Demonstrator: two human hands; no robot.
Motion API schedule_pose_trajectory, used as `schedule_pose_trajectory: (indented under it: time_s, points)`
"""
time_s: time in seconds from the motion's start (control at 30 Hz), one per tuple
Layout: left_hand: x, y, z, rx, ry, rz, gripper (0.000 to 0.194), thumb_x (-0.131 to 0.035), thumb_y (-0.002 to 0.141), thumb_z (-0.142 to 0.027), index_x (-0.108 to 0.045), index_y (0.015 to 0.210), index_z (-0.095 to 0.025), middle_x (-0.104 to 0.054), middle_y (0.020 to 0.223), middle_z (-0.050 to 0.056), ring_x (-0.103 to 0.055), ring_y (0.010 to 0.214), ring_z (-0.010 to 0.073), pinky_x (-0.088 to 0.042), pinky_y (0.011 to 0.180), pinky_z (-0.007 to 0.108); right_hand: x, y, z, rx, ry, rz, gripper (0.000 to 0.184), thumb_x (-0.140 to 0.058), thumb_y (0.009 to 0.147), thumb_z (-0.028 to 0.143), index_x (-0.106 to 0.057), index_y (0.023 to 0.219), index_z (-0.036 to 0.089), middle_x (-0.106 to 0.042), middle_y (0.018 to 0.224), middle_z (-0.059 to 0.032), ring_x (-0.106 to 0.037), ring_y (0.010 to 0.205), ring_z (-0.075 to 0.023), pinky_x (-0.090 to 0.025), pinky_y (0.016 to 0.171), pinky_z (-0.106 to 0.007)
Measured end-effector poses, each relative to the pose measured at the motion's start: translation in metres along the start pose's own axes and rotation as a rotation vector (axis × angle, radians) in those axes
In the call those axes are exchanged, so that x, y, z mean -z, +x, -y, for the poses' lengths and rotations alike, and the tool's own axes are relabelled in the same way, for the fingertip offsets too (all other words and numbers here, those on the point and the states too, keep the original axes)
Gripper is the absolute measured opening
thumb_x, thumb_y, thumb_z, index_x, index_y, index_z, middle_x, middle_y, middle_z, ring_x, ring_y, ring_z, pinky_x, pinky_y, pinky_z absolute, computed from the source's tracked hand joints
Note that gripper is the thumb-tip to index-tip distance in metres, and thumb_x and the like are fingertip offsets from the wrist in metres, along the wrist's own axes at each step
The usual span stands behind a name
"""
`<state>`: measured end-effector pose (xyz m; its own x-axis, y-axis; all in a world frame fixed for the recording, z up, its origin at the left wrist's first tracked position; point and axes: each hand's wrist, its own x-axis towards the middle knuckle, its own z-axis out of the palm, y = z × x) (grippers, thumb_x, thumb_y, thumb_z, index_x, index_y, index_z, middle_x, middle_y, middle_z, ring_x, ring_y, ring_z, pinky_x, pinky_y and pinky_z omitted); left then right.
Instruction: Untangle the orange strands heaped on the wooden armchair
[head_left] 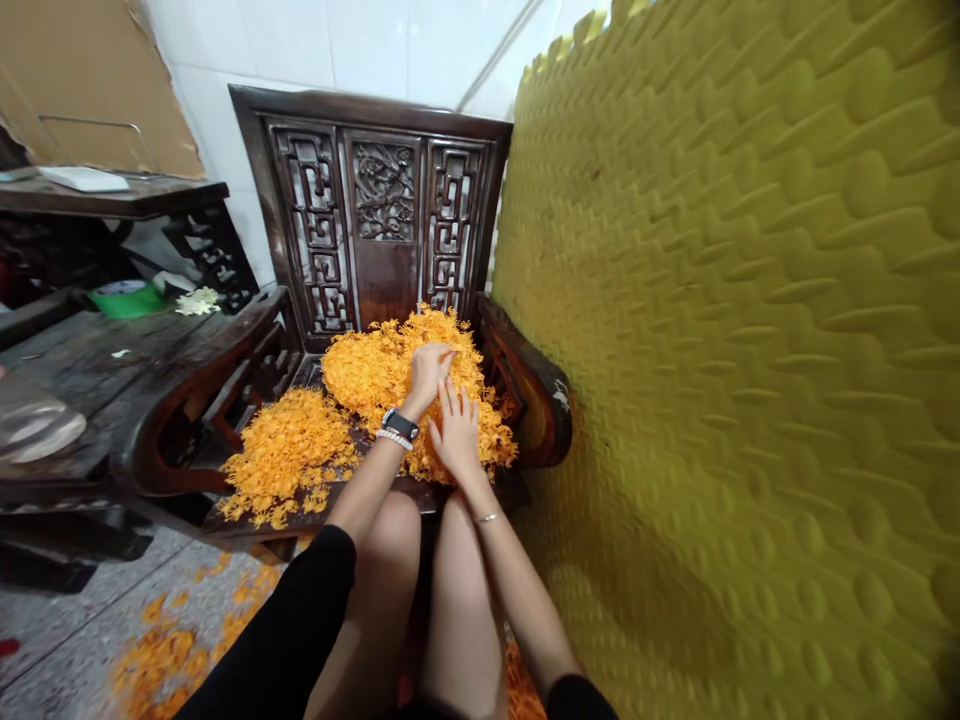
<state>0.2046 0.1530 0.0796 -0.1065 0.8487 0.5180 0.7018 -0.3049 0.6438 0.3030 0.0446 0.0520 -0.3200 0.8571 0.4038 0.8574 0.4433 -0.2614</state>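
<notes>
Heaps of small, curly orange pieces (289,445), whose material I cannot make out, lie on the seat of a dark carved wooden chair (386,275). My left hand (429,372), with a dark watch and a beaded bracelet at the wrist, is bent over the right-hand heap. Its fingers curl in toward the right, and whatever they hold is hidden. Just below and to the right, my right hand (458,430) rests on or just over the same heap. Its fingers are stretched out and a little apart, with nothing visible in them.
On my right stands a tall yellow textured foam mat (720,330). To the left, a dark wooden table (82,385) bears a green roll (126,299) and pale flower-like pieces (198,301). More orange pieces (165,650) lie scattered on the floor.
</notes>
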Motion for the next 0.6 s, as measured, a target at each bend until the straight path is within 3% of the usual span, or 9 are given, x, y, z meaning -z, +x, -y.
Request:
schedule_pose_trajectory:
  time_s: [0.07,0.17,0.3,0.43,0.6]
  points:
    - [0.005,0.007,-0.001,0.015,-0.029,-0.022,0.027,-0.053,0.089,-0.03,-0.074,0.092,-0.014,-0.072,0.099,0.012,-0.064,0.092,0.0212,-0.043,0.082,0.03,-0.02,0.004,0.0,-0.059,-0.093,0.069,0.058,-0.04,0.089,0.02,-0.032,0.146,0.01,-0.026,0.154,-0.0122,-0.013,0.141,-0.0379,-0.015,0.11,-0.058]
    - [0.012,0.021,-0.006,0.036,-0.069,-0.049,0.028,-0.053,0.089,-0.029,-0.075,0.093,-0.013,-0.073,0.095,0.011,-0.065,0.083,0.0198,-0.044,0.074,0.028,-0.033,-0.005,-0.002,-0.119,-0.118,0.06,0.054,-0.036,0.091,0.022,-0.036,0.144,0.01,-0.036,0.149,-0.0127,-0.021,0.137,-0.0396,-0.021,0.107,-0.057]
    - [0.023,0.044,-0.017,0.067,-0.111,-0.121,0.026,-0.051,0.087,-0.019,-0.074,0.09,-0.008,-0.073,0.091,0.012,-0.063,0.08,0.0189,-0.04,0.071,0.026,-0.024,-0.022,-0.013,-0.148,-0.08,-0.043,0.051,-0.032,0.094,0.028,-0.041,0.141,0.011,-0.044,0.143,-0.0145,-0.035,0.124,-0.0369,-0.032,0.101,-0.052]
    - [0.033,0.064,-0.034,0.065,-0.14,-0.152,0.024,-0.052,0.083,-0.016,-0.073,0.075,-0.007,-0.07,0.074,0.009,-0.06,0.073,0.0182,-0.036,0.064,0.025,-0.017,-0.032,-0.027,-0.206,-0.119,-0.126,0.05,-0.037,0.093,0.035,-0.048,0.135,0.009,-0.049,0.136,-0.0169,-0.044,0.11,-0.0326,-0.039,0.095,-0.047]
    - [0.038,0.084,-0.058,0.001,-0.182,-0.16,0.019,-0.056,0.076,-0.011,-0.068,0.062,-0.011,-0.065,0.061,0.004,-0.059,0.067,0.0171,-0.036,0.06,0.024,-0.016,-0.038,-0.036,-0.314,-0.227,-0.075,0.044,-0.036,0.094,0.033,-0.052,0.13,0.013,-0.053,0.13,-0.0126,-0.047,0.105,-0.0293,-0.046,0.084,-0.037]
